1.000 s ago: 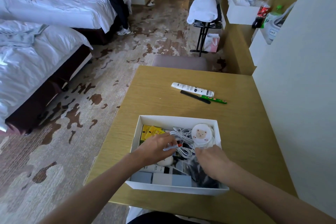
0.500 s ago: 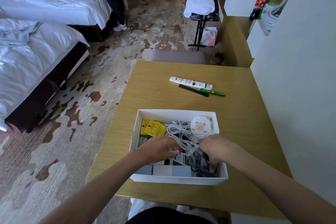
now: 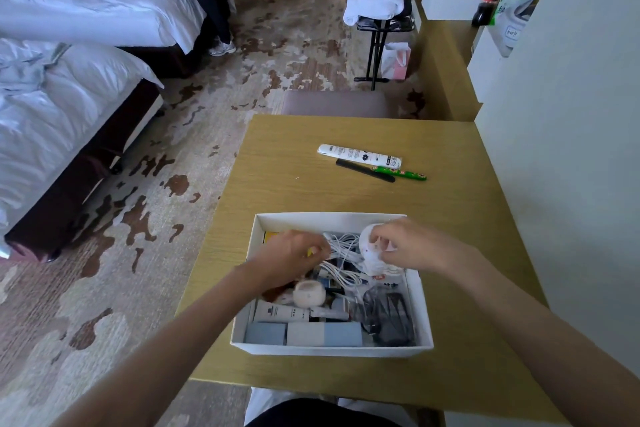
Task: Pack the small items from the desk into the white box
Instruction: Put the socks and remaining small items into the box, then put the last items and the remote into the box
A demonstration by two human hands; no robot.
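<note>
Both hands work inside the white box (image 3: pixel 332 349): right hand (image 3: pixel 412 248) pinches the round white item (image 3: pixel 369 251), left hand (image 3: pixel 294 255) grips the white cable (image 3: pixel 341 253). 3 long items lie beyond, axes crosswise, nearer the right: tube (image 3: pixel 360 155), comb (image 3: pixel 363 170), pen (image 3: pixel 403 173).

White box (image 3: pixel 330 349) on my tan wood-grain desk (image 3: pixel 450 253); my right hand (image 3: pixel 408 246) on a white round case (image 3: pixel 369 253) with pink marks; white cable (image 3: pixel 341 253), yellow packet (image 3: pixel 270 236), pale blue cartons (image 3: pixel 301 334); white tube (image 3: pixel 358 155) with black print, black comb (image 3: pixel 363 170), green patterned pen (image 3: pixel 403 173)
</note>
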